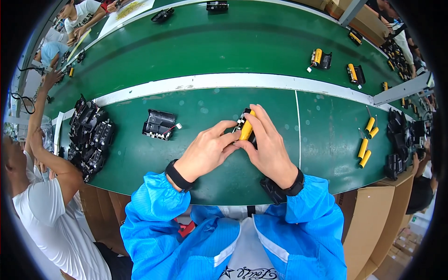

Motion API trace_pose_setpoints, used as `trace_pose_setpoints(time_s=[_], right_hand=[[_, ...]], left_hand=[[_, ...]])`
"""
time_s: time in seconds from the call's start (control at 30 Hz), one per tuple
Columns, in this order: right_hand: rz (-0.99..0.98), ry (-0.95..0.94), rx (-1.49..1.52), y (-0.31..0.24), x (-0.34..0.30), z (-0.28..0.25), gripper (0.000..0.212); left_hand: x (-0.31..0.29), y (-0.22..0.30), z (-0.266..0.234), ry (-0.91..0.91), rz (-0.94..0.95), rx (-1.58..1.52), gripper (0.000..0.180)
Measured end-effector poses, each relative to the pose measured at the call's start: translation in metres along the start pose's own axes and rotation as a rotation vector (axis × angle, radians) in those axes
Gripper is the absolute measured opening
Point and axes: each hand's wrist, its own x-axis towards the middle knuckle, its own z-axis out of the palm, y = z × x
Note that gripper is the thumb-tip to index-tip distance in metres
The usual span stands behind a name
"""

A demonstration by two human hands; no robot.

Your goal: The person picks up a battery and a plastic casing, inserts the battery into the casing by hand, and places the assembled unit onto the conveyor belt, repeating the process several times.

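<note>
Between my two hands, above the green bench, is a black plastic housing (239, 122) with a yellow cylindrical battery (247, 129) in or against it. My left hand (208, 145) pinches the housing's near left side with thumb and fingers. Wrapped along the battery's right side is my right hand (269, 145), its thumb meeting the left fingertips; the palm hides part of the housing. Left of my hands lies another black housing (160, 124) with a white connector on a short lead. One more black housing (273, 190) rests by the bench edge, partly under my right wrist.
A heap of black housings (91, 137) is at the left, with further housings (397, 140) at the right. Several loose yellow batteries (363, 148) lie right of the white line. Beyond a white rail (200, 82), housings with batteries (319, 59) sit on a green belt. A co-worker (51, 196) reaches across at left.
</note>
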Motion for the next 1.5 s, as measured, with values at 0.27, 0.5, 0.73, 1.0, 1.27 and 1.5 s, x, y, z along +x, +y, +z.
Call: trace_pose_setpoints(time_s=[0.27,0.5,0.73,1.0,1.27,1.5], right_hand=[[0.099,-0.001,0.118,0.003,-0.007,0.0,0.067],[0.033,-0.013,-0.001,-0.003,-0.004,0.0,0.069],[0.013,0.043,-0.146,0.004,-0.005,0.016,0.066],[0.191,0.345,-0.176,0.043,-0.034,-0.096,0.035],[0.804,0.245,-0.804,0.206,-0.149,-0.247,0.045],[0.737,0.218,-0.188,0.184,-0.134,-0.223,0.027]], left_hand=[[0.013,-0.006,-0.017,-0.145,-0.064,-0.172,0.03],[0.04,-0.012,-0.01,-0.19,-0.593,-0.455,0.034],[0.059,-0.024,0.013,-0.234,-0.388,-0.119,0.026],[0.067,-0.019,0.019,-0.27,-0.567,-0.252,0.032],[0.163,-0.031,-0.001,-0.173,-0.676,-0.091,0.037],[0.208,-0.064,-0.015,-0.039,-0.731,0.125,0.043]])
